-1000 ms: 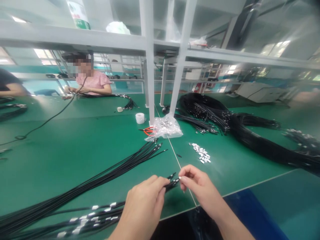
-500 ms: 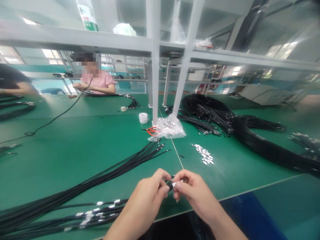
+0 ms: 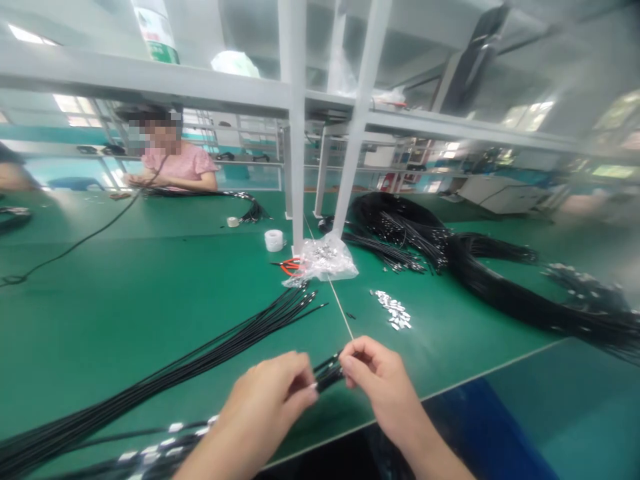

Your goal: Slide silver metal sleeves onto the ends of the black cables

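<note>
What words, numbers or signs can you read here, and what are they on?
None can be read for sure.
White cylindrical container with a green band, on the white metal shelf: reddish and green print, too blurred to read.
Small, shiny white pieces, heaped on the flat green tabletop: too small to show any writing.
White plastic-looking roll: no writing can be made out.

Open green tabletop (image 3: pixel 125 300) stretches beyond the long black cables (image 3: pixel 200 365), while plastic bag (image 3: pixel 330 259) and posts (image 3: pixel 297 147) obstruct straight ahead
</note>
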Motion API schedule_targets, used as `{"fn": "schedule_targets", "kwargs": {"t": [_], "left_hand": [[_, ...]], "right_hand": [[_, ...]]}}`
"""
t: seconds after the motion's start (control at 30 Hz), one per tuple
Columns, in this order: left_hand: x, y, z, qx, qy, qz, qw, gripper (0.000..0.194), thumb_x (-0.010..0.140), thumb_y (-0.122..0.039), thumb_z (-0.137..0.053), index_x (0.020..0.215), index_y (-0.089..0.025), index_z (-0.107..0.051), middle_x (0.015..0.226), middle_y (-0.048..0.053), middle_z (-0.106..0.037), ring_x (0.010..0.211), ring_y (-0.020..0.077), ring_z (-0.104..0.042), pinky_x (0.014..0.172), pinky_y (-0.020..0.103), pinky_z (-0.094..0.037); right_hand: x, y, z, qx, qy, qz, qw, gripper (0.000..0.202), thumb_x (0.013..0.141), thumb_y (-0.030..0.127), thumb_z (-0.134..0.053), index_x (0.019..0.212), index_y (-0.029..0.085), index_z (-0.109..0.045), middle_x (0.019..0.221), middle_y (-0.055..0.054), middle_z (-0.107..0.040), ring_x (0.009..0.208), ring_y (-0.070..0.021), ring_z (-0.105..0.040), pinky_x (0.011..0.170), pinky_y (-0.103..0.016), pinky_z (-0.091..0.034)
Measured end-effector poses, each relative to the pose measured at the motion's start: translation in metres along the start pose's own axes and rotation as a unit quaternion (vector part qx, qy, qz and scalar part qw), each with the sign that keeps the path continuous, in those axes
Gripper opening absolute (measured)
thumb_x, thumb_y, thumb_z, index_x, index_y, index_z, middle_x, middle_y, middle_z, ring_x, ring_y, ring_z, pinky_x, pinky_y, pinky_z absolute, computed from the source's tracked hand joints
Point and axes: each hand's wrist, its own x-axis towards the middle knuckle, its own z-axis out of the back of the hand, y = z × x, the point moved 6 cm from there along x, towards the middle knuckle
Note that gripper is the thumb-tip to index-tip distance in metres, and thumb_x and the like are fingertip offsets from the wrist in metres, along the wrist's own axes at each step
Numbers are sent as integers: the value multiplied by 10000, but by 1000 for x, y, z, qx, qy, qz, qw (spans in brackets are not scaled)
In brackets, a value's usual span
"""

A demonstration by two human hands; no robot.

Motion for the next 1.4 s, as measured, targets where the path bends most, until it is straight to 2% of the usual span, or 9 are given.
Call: {"fn": "schedule_targets", "kwargs": {"t": [0.17, 0.27, 0.37, 0.5, 0.63, 0.83, 1.03, 1.17, 1.4], "left_hand": [[-7, 6, -1, 52, 5, 27, 998, 195, 769, -282, -530, 942, -290, -621, 917, -16, -660, 840, 174, -602, 716, 237, -415], [1, -9, -11, 0, 0, 2, 1000, 194, 849, -306, -417, 835, -265, -606, 754, -35, -652, 683, 141, -583, 618, 202, -408], [5, -11, -13, -33, -26, 8, 999, 230, 875, -362, -387, 799, -265, -581, 714, -56, -637, 652, 127, -573, 605, 190, -399], [3, -5, -11, -46, -32, 13, 998, 222, 868, -420, -407, 830, -285, -579, 769, -70, -649, 696, 126, -592, 632, 185, -410], [1, -4, -11, -41, -38, -1, 998, 211, 868, -422, -417, 840, -295, -582, 787, -74, -652, 704, 123, -595, 639, 183, -419], [1, -13, -6, -56, -91, -44, 993, 215, 887, -362, -409, 856, -282, -606, 807, -45, -658, 720, 127, -606, 640, 177, -446], [0, -30, -8, -1, -95, -61, 994, 329, 899, -224, -368, 1123, -359, -567, 939, -24, -650, 836, 142, -618, 715, 207, -468], [-3, -33, -13, 67, -63, -41, 995, 377, 892, -172, -338, 1118, -350, -581, 854, 4, -619, 740, 157, -607, 636, 230, -461], [-7, -32, -11, 67, -54, -37, 996, 421, 864, -116, -344, 1108, -370, -574, 859, -6, -606, 718, 149, -593, 609, 228, -436]], "right_hand": [[-1, 5, -8, 17, 22, -2, 1000, 153, 787, 288, -583, 700, 163, -564, 579, 26, -509, 573, -109, -498, 578, -232, -394], [3, 6, 1, 5, 48, 1, 999, 147, 808, 323, -547, 817, 179, -576, 633, 18, -552, 587, -119, -532, 586, -241, -418], [19, -3, 52, -198, -67, 10, 978, 185, 853, 345, -456, 920, 216, -570, 716, 5, -594, 618, -136, -557, 597, -255, -419], [42, -30, 121, -351, -216, -15, 911, 85, 785, 209, -515, 710, 210, -556, 715, -12, -526, 662, -165, -498, 625, -288, -346], [55, -55, 139, -392, -237, -36, 888, 133, 723, 117, -542, 622, 203, -530, 697, -9, -488, 629, -154, -456, 621, -299, -308], [49, -47, 120, -329, -192, -4, 925, 90, 776, 183, -509, 690, 204, -527, 755, -34, -534, 698, -176, -513, 688, -313, -367], [17, -22, 62, -79, -31, -6, 996, 120, 832, 305, -498, 830, 194, -540, 718, -4, -581, 625, -138, -550, 620, -265, -425], [0, -14, 30, 110, 36, -39, 993, 111, 808, 283, -571, 817, 173, -587, 667, 12, -546, 588, -103, -484, 594, -237, -376], [-3, -12, 21, 137, 55, -45, 988, 125, 804, 291, -601, 814, 167, -615, 658, 9, -547, 600, -102, -476, 610, -242, -367]]}}
